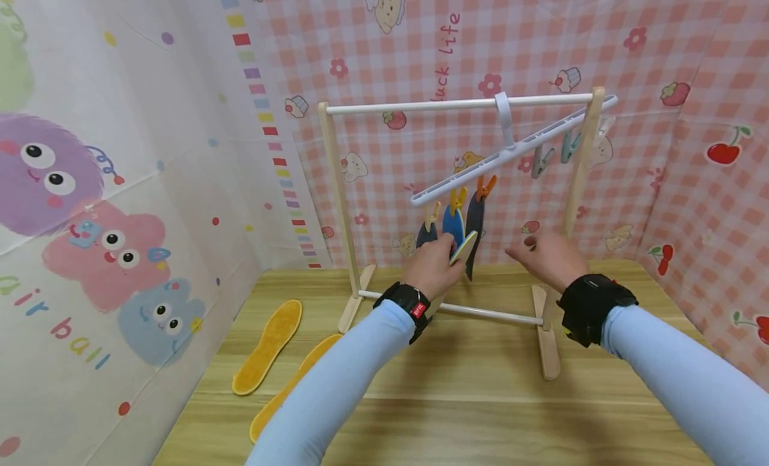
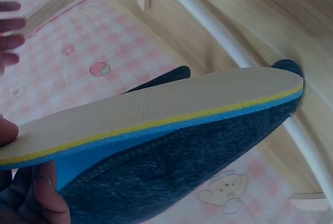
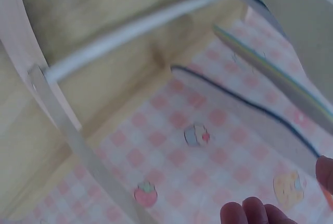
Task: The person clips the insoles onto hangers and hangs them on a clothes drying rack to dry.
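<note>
A white hanger (image 1: pixel 462 177) hangs from the rack, tilted low at the left. Clipped to its low side are a blue insole (image 1: pixel 453 224) under a yellow clothespin (image 1: pixel 458 199), a dark insole (image 1: pixel 475 222) under an orange clothespin (image 1: pixel 485 187), and another dark insole (image 1: pixel 426 236) under a beige clothespin (image 1: pixel 433 213). My left hand (image 1: pixel 434 269) pinches an insole (image 2: pixel 156 101) with a beige underside and yellow-and-blue edge, thumb on the underside. To the right, my right hand (image 1: pixel 553 259) is apart from the insoles, fingers loosely bent, nothing visible in it.
Grey (image 1: pixel 542 162) and teal clothespins (image 1: pixel 571 147) and a white one hang on the hanger's raised side. The rack's wooden post (image 1: pixel 581 179) stands beside my right hand. Two yellow insoles (image 1: pixel 268 346) lie at the table's left, one partly behind my left sleeve.
</note>
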Tool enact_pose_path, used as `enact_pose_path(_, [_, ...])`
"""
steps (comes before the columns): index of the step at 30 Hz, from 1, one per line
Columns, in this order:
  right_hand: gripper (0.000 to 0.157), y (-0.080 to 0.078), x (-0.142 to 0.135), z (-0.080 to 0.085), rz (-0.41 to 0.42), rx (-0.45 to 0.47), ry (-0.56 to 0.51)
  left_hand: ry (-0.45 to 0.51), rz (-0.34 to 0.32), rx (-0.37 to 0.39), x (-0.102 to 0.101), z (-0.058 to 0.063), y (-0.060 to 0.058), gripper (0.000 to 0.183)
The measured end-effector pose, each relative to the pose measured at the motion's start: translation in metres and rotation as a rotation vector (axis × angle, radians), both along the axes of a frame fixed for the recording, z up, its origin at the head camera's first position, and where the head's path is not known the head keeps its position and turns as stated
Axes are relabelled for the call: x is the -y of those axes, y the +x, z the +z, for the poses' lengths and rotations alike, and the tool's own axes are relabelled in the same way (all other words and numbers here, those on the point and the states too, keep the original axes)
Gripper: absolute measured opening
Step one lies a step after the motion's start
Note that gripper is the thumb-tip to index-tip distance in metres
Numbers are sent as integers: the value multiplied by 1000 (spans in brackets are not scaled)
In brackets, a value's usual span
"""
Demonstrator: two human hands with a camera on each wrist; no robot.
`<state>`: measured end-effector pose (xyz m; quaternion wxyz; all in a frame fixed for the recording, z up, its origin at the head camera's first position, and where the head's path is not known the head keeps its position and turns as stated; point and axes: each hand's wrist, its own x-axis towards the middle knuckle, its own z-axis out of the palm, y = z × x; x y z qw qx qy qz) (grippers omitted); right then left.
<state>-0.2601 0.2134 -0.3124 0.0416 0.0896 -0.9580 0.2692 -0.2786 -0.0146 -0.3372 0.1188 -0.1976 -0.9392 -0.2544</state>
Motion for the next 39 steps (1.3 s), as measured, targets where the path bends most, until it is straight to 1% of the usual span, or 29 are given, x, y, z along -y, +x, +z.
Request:
enact_pose_path(3, [71, -9, -5, 11, -32, -4, -14, 5, -8, -2, -5, 4, -1, 16])
enact_pose_path(5, [67, -14, -7, 16, -53, -28, -10, 0, -7, -18, -9, 6, -2, 16])
enact_pose_path(7, [62, -17, -9, 20, -71, -70, 4, -9, -1, -36, -12, 8, -3, 16])
enact_pose_path(9, [61, -20, -9, 24, -81, -104, 12, -12, 1, -61, -16, 10, -4, 16])
enact_pose_path(14, [68, -23, -8, 30, -87, -101, -12, 24, -15, -97, -20, 13, -6, 14])
enact_pose_path(17, [68, -26, -7, 34, -102, -102, -31, 60, -17, -92, -23, 15, -7, 15])
enact_pose_path(19, [68, -27, -5, 36, -115, -99, -31, 74, -9, -86, -25, 17, -8, 15])
enact_pose_path(22, [73, -31, -3, 40, -133, -88, -20, 83, 16, -93, -28, 20, -9, 15])
enact_pose_path(24, [76, -33, -1, 42, -145, -100, -18, 91, 35, -107, -30, 22, -10, 14])
enact_pose_path(26, [74, -36, 1, 43, -164, -133, -21, 105, 53, -119, -32, 24, -11, 13])
enact_pose_path(28, [68, -40, 4, 44, -182, -175, -38, 118, 67, -130, -34, 25, -12, 13])
enact_pose_path(30, [66, -44, 7, 45, -202, -217, -82, 127, 73, -140, -36, 26, -12, 14])
enact_pose_path(33, [70, -52, 11, 47, -233, -255, -158, 115, 83, -171, -40, 28, -13, 17])
enact_pose_path(35, [79, -57, 14, 50, -259, -243, -221, 108, 95, -184, -43, 29, -13, 18])
enact_pose_path(39, [81, -65, 16, 58, -324, -184, -284, 114, 118, -170, -48, 31, -11, 20])
